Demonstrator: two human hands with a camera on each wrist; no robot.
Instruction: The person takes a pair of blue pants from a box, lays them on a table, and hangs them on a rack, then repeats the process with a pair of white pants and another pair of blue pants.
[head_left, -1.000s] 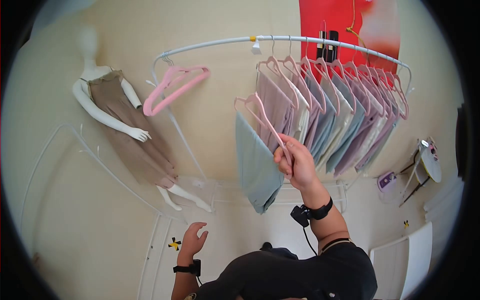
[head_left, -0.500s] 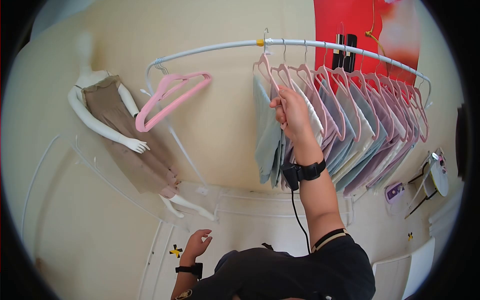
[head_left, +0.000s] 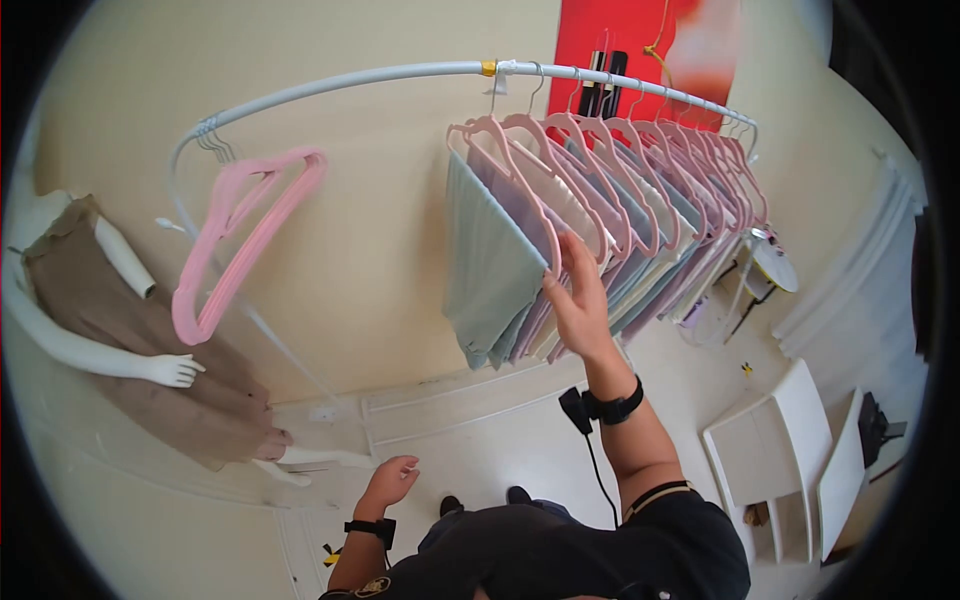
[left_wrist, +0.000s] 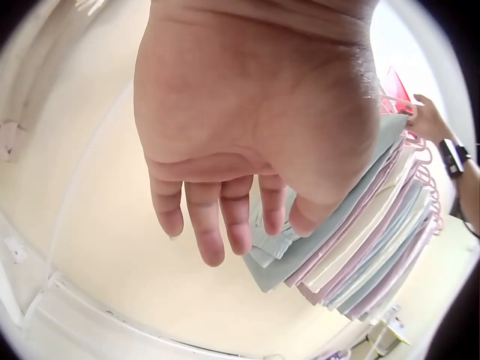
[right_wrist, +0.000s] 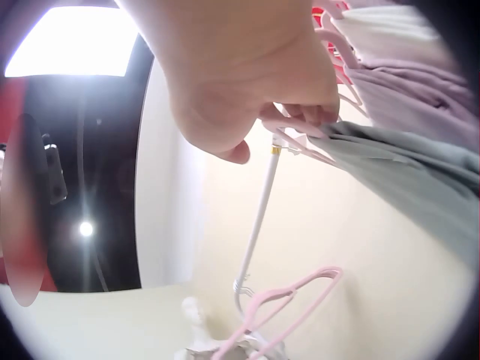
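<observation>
My right hand (head_left: 582, 315) is at the lower end of a pink hanger (head_left: 530, 195), its thumb apart from the fingers and the fingertips right at the hanger. Over this hanger is draped a folded light blue garment (head_left: 485, 265); the hook is at the white rail (head_left: 400, 72), near its yellow band. In the right wrist view the thumb (right_wrist: 240, 153) points away from the hanger, while the other fingers are partly hidden behind it. Low by my body, the left hand (head_left: 388, 484) hangs relaxed and holds nothing; its loosely bent fingers (left_wrist: 205, 232) show in the left wrist view.
Several pink hangers with lilac, white and blue garments (head_left: 655, 225) fill the rail's right side. Bare pink hangers (head_left: 196, 275) hang at its left end. A mannequin in a brown dress (head_left: 120, 320) stands at the left; a white chair (head_left: 770, 440) is at the right.
My right hand brought the hanger with the light blue garment up to the rail, hooking it there; its grip has since loosened. The left hand stays low. The head view has turned.
</observation>
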